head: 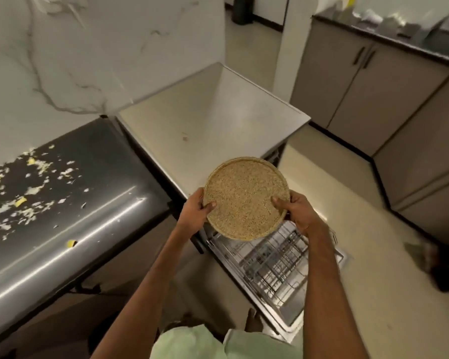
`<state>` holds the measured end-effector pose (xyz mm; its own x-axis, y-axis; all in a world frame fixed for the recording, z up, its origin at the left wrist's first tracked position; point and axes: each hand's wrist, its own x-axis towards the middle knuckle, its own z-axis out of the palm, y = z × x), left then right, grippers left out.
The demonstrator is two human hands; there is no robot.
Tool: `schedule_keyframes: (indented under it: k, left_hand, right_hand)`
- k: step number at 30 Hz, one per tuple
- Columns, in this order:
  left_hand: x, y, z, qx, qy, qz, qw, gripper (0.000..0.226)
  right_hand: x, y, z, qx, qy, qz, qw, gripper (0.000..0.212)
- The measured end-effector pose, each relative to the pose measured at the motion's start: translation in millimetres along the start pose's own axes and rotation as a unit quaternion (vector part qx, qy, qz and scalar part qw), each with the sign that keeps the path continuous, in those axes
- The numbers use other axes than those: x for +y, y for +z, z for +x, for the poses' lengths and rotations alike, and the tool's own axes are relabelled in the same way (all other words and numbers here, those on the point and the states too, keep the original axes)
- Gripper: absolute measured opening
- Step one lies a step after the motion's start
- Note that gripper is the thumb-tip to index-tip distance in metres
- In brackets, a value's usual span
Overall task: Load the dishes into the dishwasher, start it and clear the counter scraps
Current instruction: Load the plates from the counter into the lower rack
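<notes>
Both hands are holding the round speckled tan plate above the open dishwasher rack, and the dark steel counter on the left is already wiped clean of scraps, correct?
Not quite. The head view shows the dark steel counter still strewn with white and yellow scraps. The rest holds: left hand and right hand hold the round speckled tan plate above the open dishwasher rack.

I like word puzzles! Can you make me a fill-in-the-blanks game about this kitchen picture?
1. The round speckled plate is held by ____ hands, the left hand and the right hand.
2. Below the plate, the dishwasher rack is pulled ____.
3. The yellow and white scraps lie on the dark ____.

Missing words: two; out; counter
</notes>
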<state>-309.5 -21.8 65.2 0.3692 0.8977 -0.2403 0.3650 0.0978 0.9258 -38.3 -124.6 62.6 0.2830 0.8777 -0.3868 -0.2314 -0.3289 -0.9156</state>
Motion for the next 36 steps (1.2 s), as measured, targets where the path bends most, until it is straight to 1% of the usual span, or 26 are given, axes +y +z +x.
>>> schedule_keyframes:
  k: [2,3,5,6,8,11,13,16,18,20,22,24,27,29,32,34,36]
  left_hand:
    - [-2.4,14.8,10.4,-0.029,0.004,0.031,0.999,0.038]
    - [-4.0,21.5,15.4,-0.042,0.004,0.045,0.998,0.041]
    - [-9.4,34.6,21.8,-0.073,-0.010,0.039,0.997,0.044]
    - [-14.7,39.2,24.6,-0.083,-0.019,0.032,0.996,0.040]
    - [-22.0,47.9,32.6,-0.101,-0.030,0.046,0.993,0.028]
    - [-36.7,55.7,50.8,-0.125,-0.032,0.081,0.988,0.028]
    - [-46.5,60.0,60.3,-0.131,-0.014,0.105,0.986,0.031]
    - [-62.6,67.0,67.5,-0.122,0.032,0.128,0.984,0.033]
    - [-71.1,72.6,67.7,-0.113,0.057,0.158,0.979,0.031]
    - [-79.2,79.6,62.5,-0.110,0.058,0.186,0.975,0.029]
    - [-86.5,86.9,57.4,-0.077,0.040,0.187,0.978,0.032]
    - [-94.7,94.2,52.9,-0.025,0.009,0.154,0.988,0.037]
    - [-103.0,108.6,35.0,0.033,-0.055,0.112,0.992,0.041]
    - [-107.3,122.6,11.9,0.058,-0.106,0.116,0.986,0.045]
    - [-123.6,145.0,-24.5,0.057,-0.162,0.135,0.976,0.053]
    - [-139.6,159.3,-46.7,0.076,-0.187,0.131,0.971,0.058]
    - [-152.6,172.0,-68.1,0.082,-0.202,0.138,0.966,0.060]
  right_hand:
    - [11.6,-12.2,-6.9,0.029,0.002,0.020,0.999,0.027]
    - [16.9,-16.8,-9.8,0.046,0.001,0.028,0.999,0.027]
    - [29.7,-23.2,-17.4,0.095,0.003,0.039,0.995,0.030]
    - [35.5,-23.6,-21.7,0.115,0.005,0.043,0.992,0.030]
    - [47.4,-23.2,-31.9,0.151,0.005,0.053,0.987,0.022]
    - [59.3,-15.9,-47.8,0.196,0.006,0.055,0.979,0.020]
    - [68.3,-13.5,-58.3,0.214,0.030,0.046,0.975,0.022]
    - [81.2,-18.2,-69.4,0.184,0.075,-0.023,0.980,0.019]
    - [86.7,-22.5,-68.3,0.150,0.096,-0.055,0.982,0.023]
    - [89.4,-26.0,-61.6,0.114,0.106,-0.089,0.984,0.026]
    - [86.1,-30.5,-50.6,0.078,0.103,-0.127,0.983,0.023]
    - [81.0,-38.8,-38.4,0.039,0.091,-0.163,0.982,0.017]
    - [74.8,-56.5,-17.8,0.014,0.063,-0.216,0.974,0.015]
    - [75.1,-65.6,-6.3,0.003,0.037,-0.287,0.957,0.019]
    - [81.5,-66.1,8.6,-0.031,0.001,-0.386,0.922,0.021]
    - [92.5,-60.9,18.7,-0.060,-0.011,-0.416,0.907,0.027]
    - [109.2,-55.9,28.6,-0.081,-0.003,-0.443,0.893,0.033]
